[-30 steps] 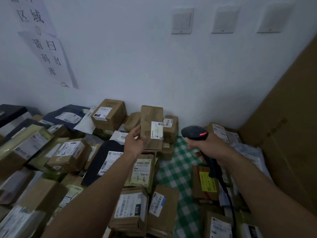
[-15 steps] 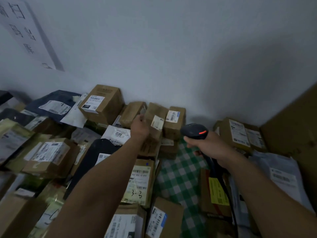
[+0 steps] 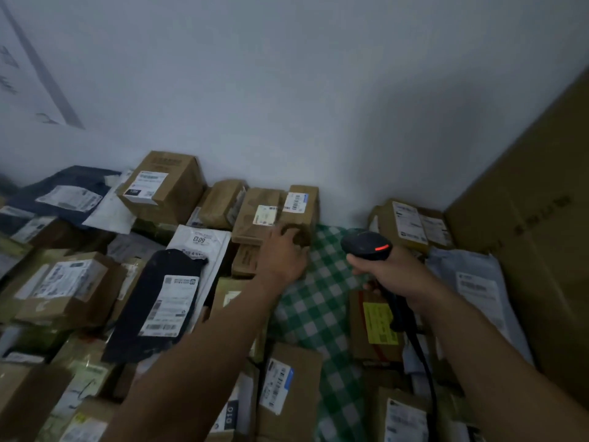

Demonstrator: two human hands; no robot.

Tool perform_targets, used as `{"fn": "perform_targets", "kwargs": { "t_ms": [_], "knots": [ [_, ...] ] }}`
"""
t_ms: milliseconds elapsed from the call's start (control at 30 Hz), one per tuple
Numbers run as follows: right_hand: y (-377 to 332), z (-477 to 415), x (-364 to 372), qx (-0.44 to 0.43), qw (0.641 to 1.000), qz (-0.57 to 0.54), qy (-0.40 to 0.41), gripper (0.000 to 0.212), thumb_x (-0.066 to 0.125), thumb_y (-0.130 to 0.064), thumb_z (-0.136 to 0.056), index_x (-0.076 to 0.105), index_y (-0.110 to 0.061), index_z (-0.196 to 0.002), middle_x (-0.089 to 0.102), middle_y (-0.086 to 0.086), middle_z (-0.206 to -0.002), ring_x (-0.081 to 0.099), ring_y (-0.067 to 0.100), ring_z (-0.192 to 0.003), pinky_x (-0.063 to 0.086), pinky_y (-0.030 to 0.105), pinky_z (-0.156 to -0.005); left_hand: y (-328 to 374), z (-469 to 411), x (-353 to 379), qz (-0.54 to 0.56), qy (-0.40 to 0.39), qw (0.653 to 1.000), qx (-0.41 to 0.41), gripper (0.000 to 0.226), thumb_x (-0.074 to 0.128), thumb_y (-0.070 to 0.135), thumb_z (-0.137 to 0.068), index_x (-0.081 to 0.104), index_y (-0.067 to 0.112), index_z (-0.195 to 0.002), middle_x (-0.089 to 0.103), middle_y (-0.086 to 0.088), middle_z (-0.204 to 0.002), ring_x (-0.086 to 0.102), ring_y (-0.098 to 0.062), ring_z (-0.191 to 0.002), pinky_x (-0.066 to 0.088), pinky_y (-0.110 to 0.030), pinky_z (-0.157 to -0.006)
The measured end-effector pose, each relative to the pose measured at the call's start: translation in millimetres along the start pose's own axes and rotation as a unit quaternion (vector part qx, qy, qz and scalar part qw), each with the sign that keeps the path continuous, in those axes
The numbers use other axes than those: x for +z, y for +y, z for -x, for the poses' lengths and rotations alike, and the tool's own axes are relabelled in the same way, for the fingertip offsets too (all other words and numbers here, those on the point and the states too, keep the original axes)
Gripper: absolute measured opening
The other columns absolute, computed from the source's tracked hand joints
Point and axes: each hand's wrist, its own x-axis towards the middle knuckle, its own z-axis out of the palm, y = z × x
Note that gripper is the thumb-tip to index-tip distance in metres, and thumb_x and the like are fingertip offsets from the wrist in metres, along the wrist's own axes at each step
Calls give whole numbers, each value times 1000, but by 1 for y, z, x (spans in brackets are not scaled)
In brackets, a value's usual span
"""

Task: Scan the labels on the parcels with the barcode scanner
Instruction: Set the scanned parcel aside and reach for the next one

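Note:
Many labelled parcels lie piled on a green checked cloth point(image 3: 318, 314) against a white wall. My left hand point(image 3: 283, 255) reaches to the back of the pile, its thumb and fingers curled round the lower front of a small brown box point(image 3: 310, 215) with a blue-edged label. Just left of it, a longer brown parcel point(image 3: 248, 224) lies leaning on the pile with its label facing up. My right hand point(image 3: 393, 272) grips the black barcode scanner point(image 3: 366, 245), its red light lit and its head pointing at the back parcels. The scanner's cable point(image 3: 425, 365) trails down toward me.
A tall cardboard carton point(image 3: 541, 250) walls off the right side. A black mailer point(image 3: 159, 298) and brown boxes crowd the left. A box with a yellow label point(image 3: 377, 320) lies under my right wrist. Grey mailers point(image 3: 475, 275) sit at the right.
My left hand laid the longer brown parcel down on the back of the pile, let it go and moved right to the small brown box. The scanner hand barely shifted. My view tilted downward.

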Motion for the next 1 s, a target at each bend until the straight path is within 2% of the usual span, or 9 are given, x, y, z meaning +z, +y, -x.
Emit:
{"fn": "perform_targets", "kwargs": {
  "t_ms": [100,233,333,400,533,567,667,867,1000],
  "knots": [
    [22,20,-7,34,999,10,7,25,76,-39,-92,69,-26,-111,77,6,-102,75,27,-89,57,37,-71,25,45,42,24,-46,998,22,53,67,40,-94,56,16,-140,50,-6,-144,51,-27,-129,44,-39,-107],
    [48,40,-18,71,997,8,16,30,74,-41,-93,66,-30,-119,76,0,-104,72,22,-93,60,47,-88,53,87,90,34,-159,986,48,61,67,33,-97,43,13,-150,45,-10,-151,47,-27,-133,40,-35,-104],
    [68,49,-28,93,995,-2,33,32,76,-40,-92,67,-27,-120,77,0,-102,71,20,-90,59,43,-85,63,95,123,78,-261,960,65,87,78,33,-89,28,13,-156,42,-13,-152,45,-31,-137,37,-32,-103],
    [84,49,-34,111,992,-6,53,33,79,-40,-88,70,-25,-117,79,-1,-96,73,25,-92,59,46,-86,64,92,145,135,-284,949,1,106,87,38,-77,20,19,-157,45,-9,-151,51,-28,-134,41,-26,-101],
    [107,43,-45,127,990,-2,68,24,81,-44,-84,77,-27,-99,80,-3,-90,73,26,-88,58,51,-92,55,89,195,188,-273,939,-89,137,88,61,-66,-4,26,-161,49,-8,-148,59,-28,-124,53,-41,-100],
    [110,42,-47,130,989,-6,67,22,81,-43,-86,77,-25,-99,80,-2,-90,73,23,-83,58,50,-91,57,91,194,213,-267,935,-99,134,86,60,-70,-4,23,-162,47,-11,-151,57,-29,-127,52,-37,-101],
    [115,37,-51,130,989,-26,63,21,78,-37,-91,75,-23,-106,80,-1,-90,71,19,-75,60,42,-81,60,92,193,223,-268,924,-157,84,71,17,-96,17,12,-160,42,-13,-155,49,-34,-137,48,-13,-86],
    [115,37,-46,121,990,-45,61,20,78,-33,-91,75,-21,-106,80,1,-91,74,21,-80,58,37,-71,48,91,181,265,-199,930,-160,70,80,33,-85,42,36,-144,56,10,-134,57,-12,-113,46,-28,-97],
    [109,45,-45,107,991,-60,55,23,79,-34,-90,73,-25,-110,80,1,-95,73,15,-74,57,31,-66,53,97,139,265,-68,955,-116,66,79,30,-87,47,33,-146,62,13,-125,60,-12,-114,49,-36,-98]
  ]
}}
